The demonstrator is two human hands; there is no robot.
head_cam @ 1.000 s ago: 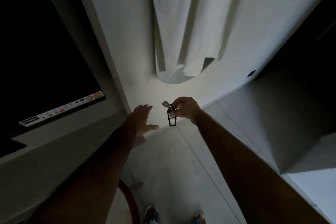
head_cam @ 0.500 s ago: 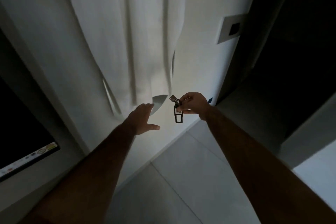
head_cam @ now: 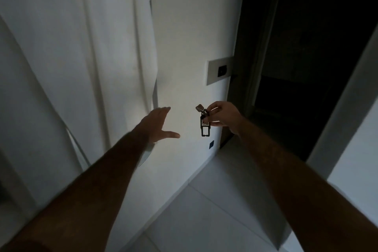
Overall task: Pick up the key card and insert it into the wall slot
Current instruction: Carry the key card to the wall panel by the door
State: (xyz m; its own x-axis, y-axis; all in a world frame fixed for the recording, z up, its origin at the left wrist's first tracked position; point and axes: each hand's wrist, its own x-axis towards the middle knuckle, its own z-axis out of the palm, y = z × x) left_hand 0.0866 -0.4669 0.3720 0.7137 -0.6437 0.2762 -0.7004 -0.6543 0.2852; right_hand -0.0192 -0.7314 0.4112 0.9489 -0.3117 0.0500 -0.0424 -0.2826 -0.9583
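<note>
My right hand [head_cam: 223, 114] pinches a dark rectangular key card tag [head_cam: 205, 127] that hangs downward, with a small metal key [head_cam: 200, 107] on the same ring above it. The wall slot [head_cam: 222, 70] is a small dark opening in a pale plate [head_cam: 213, 73] on the white wall, up and to the right of the tag and apart from it. My left hand [head_cam: 157, 125] is stretched out with flat, spread fingers, holding nothing, left of the tag.
A white cloth [head_cam: 92, 47] hangs down the wall at the left. A dark doorway [head_cam: 306, 57] opens at the right, beside the plate. A small blue square [head_cam: 211, 144] sits low on the wall. Pale floor tiles [head_cam: 214, 210] lie below.
The view has swung up and to the right, bringing the plate with the slot lower and closer to my right hand. Both hands keep their poses, and the tag still hangs from my right hand.
</note>
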